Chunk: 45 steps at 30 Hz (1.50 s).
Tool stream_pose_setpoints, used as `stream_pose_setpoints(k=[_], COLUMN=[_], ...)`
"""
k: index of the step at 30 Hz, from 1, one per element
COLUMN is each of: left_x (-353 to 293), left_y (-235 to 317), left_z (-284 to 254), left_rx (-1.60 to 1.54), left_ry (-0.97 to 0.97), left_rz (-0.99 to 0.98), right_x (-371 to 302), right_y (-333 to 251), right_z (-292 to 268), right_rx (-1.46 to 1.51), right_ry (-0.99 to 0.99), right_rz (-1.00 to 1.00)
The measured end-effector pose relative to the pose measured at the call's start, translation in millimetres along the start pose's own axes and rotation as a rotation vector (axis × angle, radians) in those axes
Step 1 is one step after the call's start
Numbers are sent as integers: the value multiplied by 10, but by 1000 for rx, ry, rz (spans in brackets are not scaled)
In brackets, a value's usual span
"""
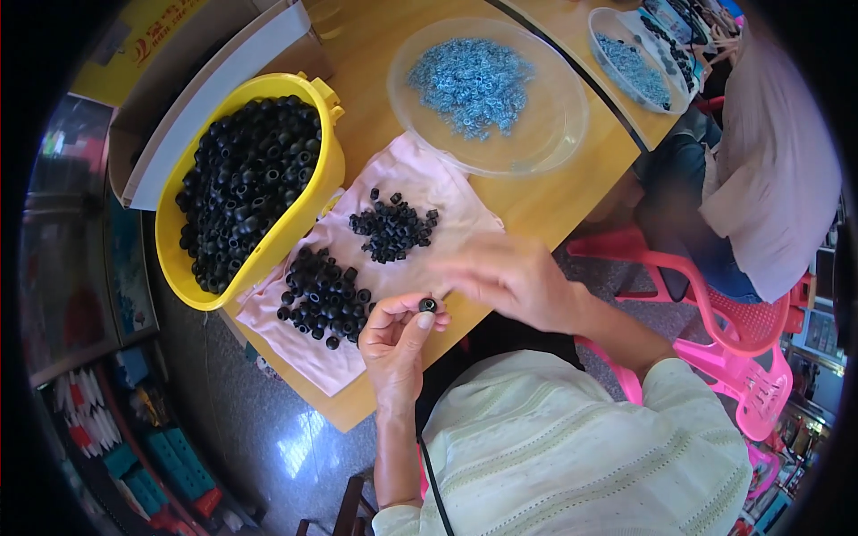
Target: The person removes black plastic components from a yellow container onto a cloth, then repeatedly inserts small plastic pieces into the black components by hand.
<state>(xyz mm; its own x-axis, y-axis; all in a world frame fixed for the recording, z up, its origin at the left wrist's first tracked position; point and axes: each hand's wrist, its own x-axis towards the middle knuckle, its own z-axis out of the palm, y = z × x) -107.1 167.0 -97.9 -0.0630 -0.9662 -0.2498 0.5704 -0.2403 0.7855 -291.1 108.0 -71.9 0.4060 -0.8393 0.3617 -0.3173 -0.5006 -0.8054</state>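
Note:
Between the thumb and fingers of my left hand (396,344) is a black hollow round cord-stopper-like piece (428,305), its opening facing up. My right hand (518,281) hovers just beyond it to the right, smeared by motion, so whether its fingers hold anything is unclear. On a pale pink cloth (451,192) lie two heaps. Nearest my left hand is a heap of rounded black hollow pieces (323,290); farther back sits a heap of smaller black parts (393,229).
A yellow basket (332,161) full of black round pieces stands at the left. Behind the cloth, a clear round tray (559,147) holds small bluish metallic spring-like bits (469,85). A seated person (760,170), red chair (715,304) and another tray (666,103) are at the right.

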Motion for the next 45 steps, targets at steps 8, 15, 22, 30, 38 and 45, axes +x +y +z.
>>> stream_pose_setpoints(k=[8, 15, 22, 30, 38, 45], left_x=[-16, -18, -11, -63, -164, -201], left_y=[-107, -98, -113, 63, 153, 176], left_z=[-21, -29, -30, 67, 131, 153], left_rx=[76, 84, 71, -5, -51, -53], left_ry=[-2, -11, -16, -12, -57, -85], left_rz=[5, 18, 46, 91, 92, 91], right_x=[201, 215, 163, 47, 47, 19], right_y=[395, 378, 329, -117, -392, -385], right_z=[85, 102, 37, -133, -167, -115], right_rx=[-228, -243, -62, 545, 503, 495], right_ry=[129, 129, 101, 30, -123, -113], right_rz=[145, 135, 310, 384, 146, 109])
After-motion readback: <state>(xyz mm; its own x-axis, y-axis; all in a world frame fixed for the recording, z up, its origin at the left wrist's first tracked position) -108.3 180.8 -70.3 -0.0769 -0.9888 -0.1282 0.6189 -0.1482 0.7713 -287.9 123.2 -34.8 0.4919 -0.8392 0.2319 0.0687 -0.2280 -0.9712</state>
